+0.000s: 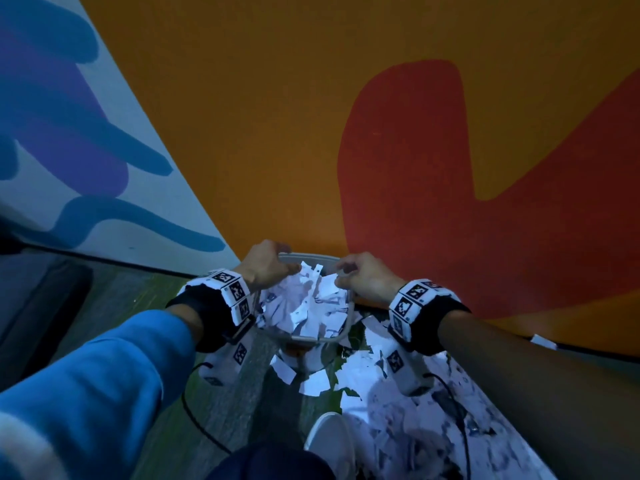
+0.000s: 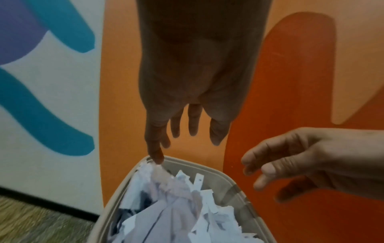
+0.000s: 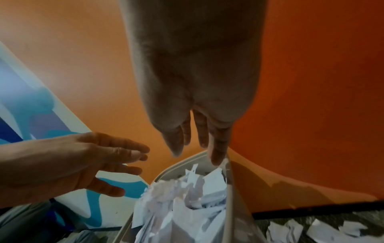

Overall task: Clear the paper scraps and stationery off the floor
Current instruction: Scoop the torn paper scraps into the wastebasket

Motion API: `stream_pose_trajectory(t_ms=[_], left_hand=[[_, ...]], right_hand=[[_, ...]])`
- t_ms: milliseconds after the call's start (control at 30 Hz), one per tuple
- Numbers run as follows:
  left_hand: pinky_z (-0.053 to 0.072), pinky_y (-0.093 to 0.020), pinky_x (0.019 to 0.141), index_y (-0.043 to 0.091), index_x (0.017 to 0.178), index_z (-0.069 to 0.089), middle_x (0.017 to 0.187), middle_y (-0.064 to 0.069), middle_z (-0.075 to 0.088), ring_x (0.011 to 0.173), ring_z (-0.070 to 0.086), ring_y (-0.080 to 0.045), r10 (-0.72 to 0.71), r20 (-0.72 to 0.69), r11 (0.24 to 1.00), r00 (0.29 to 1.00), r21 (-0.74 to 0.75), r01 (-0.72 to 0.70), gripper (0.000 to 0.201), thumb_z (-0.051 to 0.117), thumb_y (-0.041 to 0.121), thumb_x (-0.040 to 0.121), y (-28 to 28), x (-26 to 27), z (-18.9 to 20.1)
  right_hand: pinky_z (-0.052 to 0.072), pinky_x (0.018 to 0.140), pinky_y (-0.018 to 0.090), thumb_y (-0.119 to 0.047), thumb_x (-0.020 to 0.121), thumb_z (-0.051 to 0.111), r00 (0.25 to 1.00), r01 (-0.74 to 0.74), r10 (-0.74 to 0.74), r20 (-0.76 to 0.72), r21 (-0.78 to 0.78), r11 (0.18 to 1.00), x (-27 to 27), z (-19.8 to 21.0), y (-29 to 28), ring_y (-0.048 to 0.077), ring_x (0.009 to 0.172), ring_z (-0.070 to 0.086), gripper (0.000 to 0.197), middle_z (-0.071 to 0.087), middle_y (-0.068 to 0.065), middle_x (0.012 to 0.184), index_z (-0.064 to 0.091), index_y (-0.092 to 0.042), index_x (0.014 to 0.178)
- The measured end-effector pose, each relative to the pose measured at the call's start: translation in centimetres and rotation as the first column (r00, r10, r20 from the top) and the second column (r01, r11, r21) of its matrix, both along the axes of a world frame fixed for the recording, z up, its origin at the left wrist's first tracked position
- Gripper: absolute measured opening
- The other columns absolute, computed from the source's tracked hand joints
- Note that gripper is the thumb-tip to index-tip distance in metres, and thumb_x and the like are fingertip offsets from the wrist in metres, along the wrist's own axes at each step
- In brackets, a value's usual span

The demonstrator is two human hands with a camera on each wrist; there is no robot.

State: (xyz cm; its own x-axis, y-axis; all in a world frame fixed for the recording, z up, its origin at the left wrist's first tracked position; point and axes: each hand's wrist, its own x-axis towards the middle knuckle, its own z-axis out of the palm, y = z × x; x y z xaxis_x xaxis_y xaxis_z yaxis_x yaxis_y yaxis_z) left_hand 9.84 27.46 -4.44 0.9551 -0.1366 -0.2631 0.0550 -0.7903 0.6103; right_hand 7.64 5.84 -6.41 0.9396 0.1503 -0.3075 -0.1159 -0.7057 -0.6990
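We're crouched right over the bin at the foot of the orange wall, and it's packed: torn white paper in the bin heaps up to the rim. Both of our hands hover above the opening. The left hand has its fingers stretched out and relaxed, one fingertip just grazing the far rim, holding nothing. The right hand hangs loose too, fingers slack and a little apart, also with nothing in it. In the head view the fingers look curled, but both wrist views show them spread over the pile.

So a good load is in. By our reckoning, though, we're nowhere near finished. Paper scraps on the floor lie thick to our right, spilling past the bin's base and along the carpet beside our white shoe, and a few loose pieces sit just in front of the bin. We can't spot any stationery from here; if it's under that litter, it's hidden. The bin looks close to full, which could make the next handfuls spill.
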Motion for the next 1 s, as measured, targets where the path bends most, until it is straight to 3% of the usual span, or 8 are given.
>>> stream_pose_trajectory(t_ms=[167,300,367,500,667,767,867,1000], left_hand=[[0.042,-0.022,0.068,0.02,0.109,0.071,0.094,0.004,0.067,0.078,0.059,-0.009,-0.211,0.052,0.977,0.976,0.05,0.208,0.022,0.069,0.032,0.091,-3.5,-0.7,2.2],[0.048,-0.025,0.074,0.019,0.113,0.071,0.108,0.004,0.07,0.092,0.064,-0.013,-0.453,-0.01,0.89,0.892,0.064,0.452,0.03,0.068,0.038,0.091,-8.5,-1.2,2.7],[0.053,-0.031,0.075,0.015,0.111,0.072,0.104,0.0,0.072,0.086,0.064,-0.015,-0.555,-0.054,0.823,0.83,0.104,0.558,0.028,0.068,0.034,0.092,-11.8,-1.9,2.8],[0.05,-0.027,0.078,0.014,0.11,0.073,0.102,0.0,0.073,0.089,0.066,-0.017,-0.687,-0.122,0.694,0.717,0.185,0.696,0.026,0.068,0.031,0.091,-18.1,-3.5,1.3],[0.05,-0.031,0.084,0.014,0.128,0.063,0.12,-0.004,0.067,0.099,0.062,-0.021,-0.761,-0.312,0.529,0.569,0.21,0.822,0.041,0.064,0.037,0.094,-24.8,-7.7,-6.6],[0.048,-0.037,0.098,0.014,0.14,0.052,0.142,-0.011,0.053,0.12,0.056,-0.028,-0.697,-0.409,0.568,0.59,0.187,0.801,0.055,0.064,0.041,0.094,-25.8,-10.1,-12.3],[0.04,-0.038,0.107,0.012,0.148,0.04,0.152,-0.009,0.04,0.135,0.043,-0.031,-0.589,-0.453,0.69,0.669,0.149,0.708,0.074,0.066,0.049,0.09,-24.4,-11.6,-17.1],[0.036,-0.05,0.111,0.028,0.151,0.031,0.154,-0.013,0.033,0.141,0.034,-0.037,-0.441,-0.425,0.864,0.79,0.035,0.502,0.134,0.055,0.1,0.04,-22.3,-13.2,-23.0]], right_hand=[[0.051,0.097,0.037,-0.026,0.081,0.079,0.998,-0.058,0.058,0.0,-0.081,0.995,-1.5,2.5,-3.2,0.019,0.115,0.059,0.047,0.063,0.002,0.125,0.063,-0.022,0.125],[0.045,0.098,0.028,-0.025,0.083,0.078,0.992,-0.124,0.123,-0.012,-0.166,0.978,-3.9,4.3,-7.0,0.019,0.121,0.057,0.056,0.061,0.003,0.132,0.058,-0.018,0.134],[0.046,0.1,0.031,-0.028,0.084,0.077,0.989,-0.144,0.134,-0.065,-0.202,0.969,-5.5,4.2,-9.7,0.02,0.119,0.059,0.053,0.062,0.004,0.131,0.059,-0.017,0.133],[0.058,0.084,0.048,-0.023,0.085,0.077,0.971,-0.088,0.052,-0.233,-0.149,0.985,-9.4,0.2,-15.9,0.032,0.1,0.068,0.043,0.067,0.016,0.117,0.065,-0.008,0.123],[0.062,0.073,0.042,-0.029,0.081,0.081,0.886,0.097,-0.151,-0.438,-0.144,0.985,-16.0,-8.7,-22.9,0.027,0.091,0.071,0.053,0.068,0.014,0.108,0.061,-0.013,0.127],[0.061,0.07,0.036,-0.026,0.083,0.078,0.822,0.167,-0.231,-0.52,-0.168,0.972,-19.4,-13.5,-24.9,0.026,0.092,0.067,0.056,0.062,0.009,0.113,0.055,-0.011,0.133],[0.055,0.073,0.032,-0.029,0.084,0.077,0.804,0.143,-0.259,-0.536,-0.249,0.958,-21.2,-17.3,-26.0,0.027,0.105,0.059,0.064,0.051,0.012,0.136,0.05,-0.005,0.137],[0.037,0.107,0.042,-0.051,0.069,0.083,0.808,0.202,-0.363,-0.464,-0.359,0.911,-22.9,-22.1,-26.8,0.033,0.134,0.04,0.101,0.039,0.014,0.148,0.032,-0.016,0.149]])
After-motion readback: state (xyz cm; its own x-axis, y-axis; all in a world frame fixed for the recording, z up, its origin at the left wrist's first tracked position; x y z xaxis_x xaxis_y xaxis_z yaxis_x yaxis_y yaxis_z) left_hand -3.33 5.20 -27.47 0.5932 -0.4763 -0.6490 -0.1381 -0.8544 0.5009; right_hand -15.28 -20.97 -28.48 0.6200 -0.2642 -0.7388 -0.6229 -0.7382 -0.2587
